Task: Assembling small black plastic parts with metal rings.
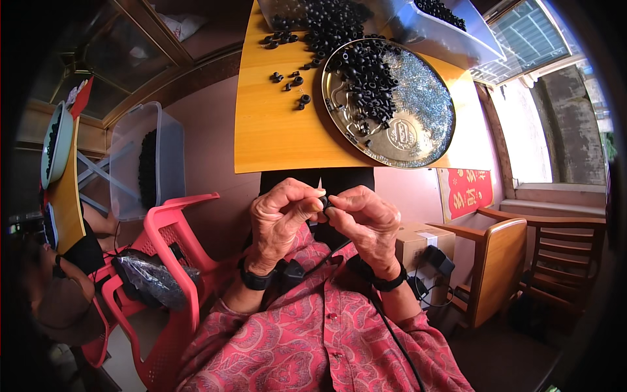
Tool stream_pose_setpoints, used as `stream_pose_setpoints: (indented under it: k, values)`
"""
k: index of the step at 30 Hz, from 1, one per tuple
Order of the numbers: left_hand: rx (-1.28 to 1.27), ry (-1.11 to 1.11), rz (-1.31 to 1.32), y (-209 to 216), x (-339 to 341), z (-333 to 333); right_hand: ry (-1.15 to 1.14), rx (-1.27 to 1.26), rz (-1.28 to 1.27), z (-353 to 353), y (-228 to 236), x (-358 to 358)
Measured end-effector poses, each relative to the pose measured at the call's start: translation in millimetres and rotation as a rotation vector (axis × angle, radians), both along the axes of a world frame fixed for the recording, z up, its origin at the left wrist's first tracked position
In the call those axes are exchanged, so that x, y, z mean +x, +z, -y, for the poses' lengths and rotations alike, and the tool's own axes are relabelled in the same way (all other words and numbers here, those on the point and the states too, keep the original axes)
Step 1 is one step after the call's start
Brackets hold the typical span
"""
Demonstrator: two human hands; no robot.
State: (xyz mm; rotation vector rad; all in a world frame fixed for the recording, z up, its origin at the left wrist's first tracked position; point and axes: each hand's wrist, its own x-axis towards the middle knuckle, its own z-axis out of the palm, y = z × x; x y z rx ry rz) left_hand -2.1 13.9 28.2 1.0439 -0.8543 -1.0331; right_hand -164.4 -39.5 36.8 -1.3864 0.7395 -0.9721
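Note:
Both my hands are raised close together in front of my chest, just short of the table's near edge. My left hand (282, 219) pinches its thumb and forefinger together, and a thin pale pointed piece (320, 185) sticks up at the fingertips. Between the fingertips of the two hands is a small black part (326, 203), gripped by my right hand (369, 225). My fingers cover most of it. Beyond my hands, a round metal tray (418, 147) holds many black ring-like parts (369, 81) on its left and small shiny silver pieces (421, 85) on its right.
More black parts (333, 26) are heaped on the yellow table (274, 130), near a clear plastic bin (450, 39). Pink plastic chairs (189, 261) and another bin (163, 150) stand left, where another person (65, 294) sits. Right are a cardboard box (418, 242) and wooden chairs (506, 268).

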Motion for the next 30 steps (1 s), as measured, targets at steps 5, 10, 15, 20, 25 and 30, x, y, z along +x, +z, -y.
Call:
stream_pose_setpoints:
  k: [5,10,15,20,25,30]
  values:
    - [0.017,-0.039,0.143,7,5,1,-0.01,-0.274,-0.088,3,0,-1]
    - [0.011,-0.047,0.215,7,8,2,-0.056,-0.5,-0.238,0,2,1]
    - [0.016,-0.041,0.203,2,7,1,-0.088,-0.572,-0.295,-1,2,4]
    - [-0.002,-0.011,0.195,-3,11,0,-0.07,-0.484,-0.208,3,-2,12]
    - [0.036,-0.016,0.191,1,17,1,-0.075,-0.448,-0.172,7,-11,17]
    - [0.039,0.004,0.217,-5,21,6,-0.072,-0.416,-0.184,11,-18,24]
